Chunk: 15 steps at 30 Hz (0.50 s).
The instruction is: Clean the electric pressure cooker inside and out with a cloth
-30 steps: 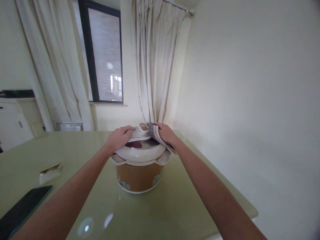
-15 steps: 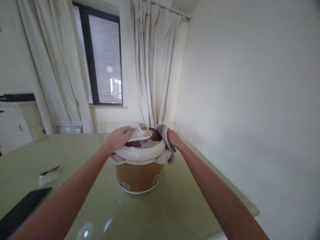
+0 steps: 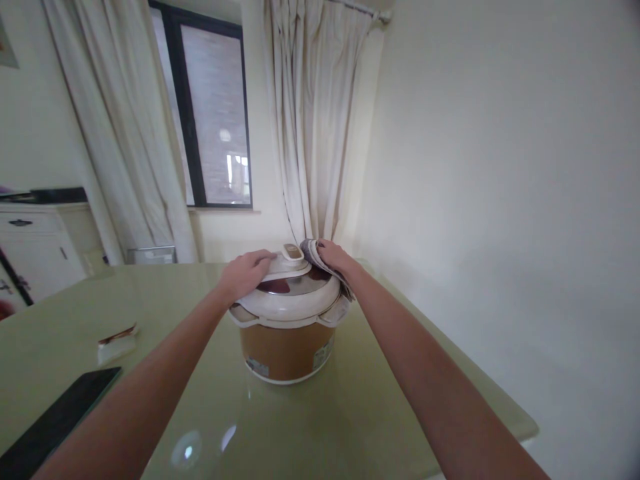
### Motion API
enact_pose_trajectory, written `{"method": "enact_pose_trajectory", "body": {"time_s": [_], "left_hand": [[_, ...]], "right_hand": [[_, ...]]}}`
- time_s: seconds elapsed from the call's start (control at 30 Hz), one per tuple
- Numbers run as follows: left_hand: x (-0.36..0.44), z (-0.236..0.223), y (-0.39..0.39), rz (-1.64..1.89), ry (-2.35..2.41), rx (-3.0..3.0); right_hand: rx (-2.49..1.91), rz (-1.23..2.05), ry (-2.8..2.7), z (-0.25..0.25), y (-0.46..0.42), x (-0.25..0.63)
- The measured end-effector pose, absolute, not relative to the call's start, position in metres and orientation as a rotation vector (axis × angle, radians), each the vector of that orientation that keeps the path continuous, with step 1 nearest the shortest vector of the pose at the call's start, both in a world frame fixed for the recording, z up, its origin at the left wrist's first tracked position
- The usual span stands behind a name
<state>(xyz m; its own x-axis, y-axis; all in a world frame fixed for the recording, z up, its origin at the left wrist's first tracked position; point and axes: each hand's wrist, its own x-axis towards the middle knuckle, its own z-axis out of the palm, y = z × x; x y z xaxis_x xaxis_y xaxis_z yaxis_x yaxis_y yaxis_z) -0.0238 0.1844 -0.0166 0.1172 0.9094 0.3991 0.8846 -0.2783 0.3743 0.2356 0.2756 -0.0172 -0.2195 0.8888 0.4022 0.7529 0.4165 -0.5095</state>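
Note:
A round electric cooker (image 3: 287, 350) with a brown body and a white lid (image 3: 287, 305) stands upright on the green table. My left hand (image 3: 247, 272) is on the left side of the lid, its fingers bent over the edge of the white top piece. A grey and white striped cloth (image 3: 311, 250) lies over the lid's far right side. My right hand (image 3: 336, 257) is closed on that cloth and presses it against the lid; part of the cloth is hidden beneath the hand.
To the left on the glossy table (image 3: 200, 393) lie a black tablet-like slab (image 3: 60, 420) and a small whitish packet (image 3: 117, 345). Behind the table are a white cabinet (image 3: 43, 233), curtains (image 3: 320, 120) and a window. A bare wall rises along the right.
My right hand moved the cloth from the lid's top out to its right rim, then back up onto the lid. My left hand has stayed on the lid. The view has shifted slightly.

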Motion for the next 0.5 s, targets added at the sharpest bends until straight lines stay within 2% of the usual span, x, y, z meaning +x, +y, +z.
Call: {"method": "enact_pose_trajectory", "body": {"time_s": [0.4, 0.5], "left_hand": [[-0.025, -0.019, 0.186, 0.905, 1.815, 2.323], [-0.025, -0.018, 0.186, 0.905, 1.822, 2.321]], "right_hand": [[-1.551, -0.019, -2.101, -0.007, 0.218, 0.227], [-1.512, 0.104, -2.041, -0.010, 0.232, 0.230]]}}
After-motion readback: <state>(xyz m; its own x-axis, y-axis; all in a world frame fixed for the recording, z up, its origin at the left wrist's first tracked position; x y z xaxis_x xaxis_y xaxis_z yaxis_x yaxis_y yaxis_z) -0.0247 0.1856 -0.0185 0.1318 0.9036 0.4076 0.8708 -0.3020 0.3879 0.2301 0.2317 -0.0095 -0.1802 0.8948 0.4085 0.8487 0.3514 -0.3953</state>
